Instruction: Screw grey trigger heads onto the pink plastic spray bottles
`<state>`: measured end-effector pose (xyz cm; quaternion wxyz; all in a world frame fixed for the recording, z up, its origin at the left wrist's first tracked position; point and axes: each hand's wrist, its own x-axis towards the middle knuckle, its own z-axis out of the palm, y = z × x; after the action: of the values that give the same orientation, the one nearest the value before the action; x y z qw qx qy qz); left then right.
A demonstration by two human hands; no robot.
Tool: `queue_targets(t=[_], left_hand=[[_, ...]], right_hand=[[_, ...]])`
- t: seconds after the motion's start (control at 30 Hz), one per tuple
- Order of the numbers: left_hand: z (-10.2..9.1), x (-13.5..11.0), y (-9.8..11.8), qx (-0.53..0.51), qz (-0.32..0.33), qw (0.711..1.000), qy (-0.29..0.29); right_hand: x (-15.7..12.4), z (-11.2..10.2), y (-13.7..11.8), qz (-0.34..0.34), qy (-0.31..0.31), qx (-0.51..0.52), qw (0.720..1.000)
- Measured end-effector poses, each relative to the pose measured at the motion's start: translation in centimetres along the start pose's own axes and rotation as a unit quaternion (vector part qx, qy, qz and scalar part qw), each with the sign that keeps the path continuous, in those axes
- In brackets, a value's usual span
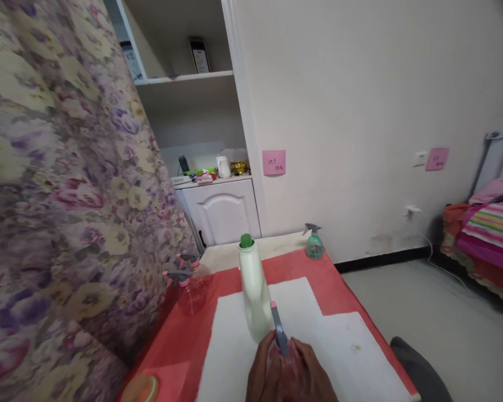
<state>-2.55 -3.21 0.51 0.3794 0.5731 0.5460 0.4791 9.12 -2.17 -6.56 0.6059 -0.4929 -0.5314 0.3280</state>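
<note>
Both hands, left hand point(263, 373) and right hand point(314, 375), wrap closed around a pink spray bottle point(281, 345) on a white cloth point(339, 340), just beside a white bottle point(254, 290) with a green cap. The pink note point(274, 162) on the wall carries unreadable handwriting.

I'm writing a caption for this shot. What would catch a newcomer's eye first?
The flowered curtain fills the whole left side. In the middle, a tall white bottle with a green cap stands on a white cloth over the red table. At the bottom edge, both hands, left hand and right hand, wrap a pink spray bottle.
</note>
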Motion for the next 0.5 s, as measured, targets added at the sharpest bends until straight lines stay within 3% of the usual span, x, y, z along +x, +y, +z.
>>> queue_targets(t=[0.3, 0.5], left_hand=[[0.6, 2.6, 3.6, -0.039, -0.042, 0.996, -0.069], [0.2, 2.7, 4.1, -0.021, -0.047, 0.997, -0.055]], right_hand=[[-0.1, -0.6, -0.8, -0.031, 0.024, -0.012, 0.999], [-0.1, -0.1, -0.9, -0.027, 0.025, 0.066, 0.997]])
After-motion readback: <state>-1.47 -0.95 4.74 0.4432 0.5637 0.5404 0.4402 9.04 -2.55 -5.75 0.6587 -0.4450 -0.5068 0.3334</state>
